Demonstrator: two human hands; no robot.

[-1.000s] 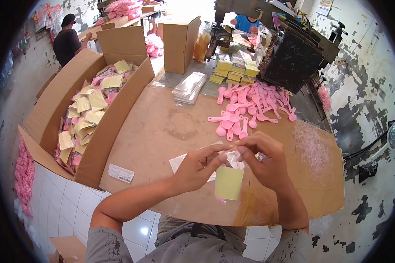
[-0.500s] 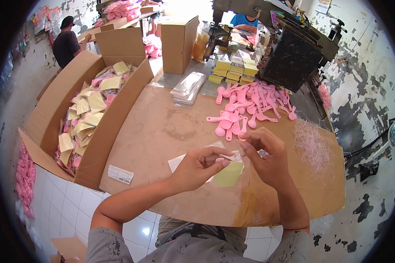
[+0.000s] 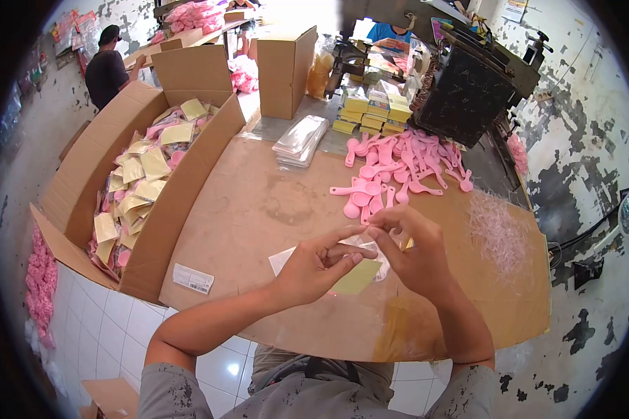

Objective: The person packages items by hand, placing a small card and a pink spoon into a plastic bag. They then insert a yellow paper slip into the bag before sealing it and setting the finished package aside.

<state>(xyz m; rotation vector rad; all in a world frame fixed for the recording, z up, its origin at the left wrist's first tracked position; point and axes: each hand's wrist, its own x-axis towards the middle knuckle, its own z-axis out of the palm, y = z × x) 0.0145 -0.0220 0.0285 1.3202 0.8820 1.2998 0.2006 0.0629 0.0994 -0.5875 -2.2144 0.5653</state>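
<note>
I have the packet with its pale green card [image 3: 356, 278] just above the cardboard work surface [image 3: 230, 230], between the two hands and close in front of the wearer's body. The left hand [image 3: 318, 267] is clamped on its upper edge, thumb laid over the card, and covers its left part, so it is the nearer hand. The card hangs below and to the right of the left thumb, tilted and foreshortened; I can't read its long axis with confidence.

The right hand [image 3: 412, 248] is above and right of the card. Its thumb and forefinger are together at the tips, meeting the left forefinger's tip; I can't tell whether thin film lies between them.

Past the left knuckles I see a pale sheet [image 3: 279, 261] lying flat. Beyond the hands is a heap of pink spoons [image 3: 398, 164], with a tangle of clear strips [image 3: 500, 234] to the right. Farther out I make out stacked clear bags [image 3: 301, 142] and yellow card stacks [image 3: 356, 105] beside a black machine [image 3: 468, 87]. On the left, an open carton [image 3: 185, 192] holds many filled packets [image 3: 154, 162].
</note>
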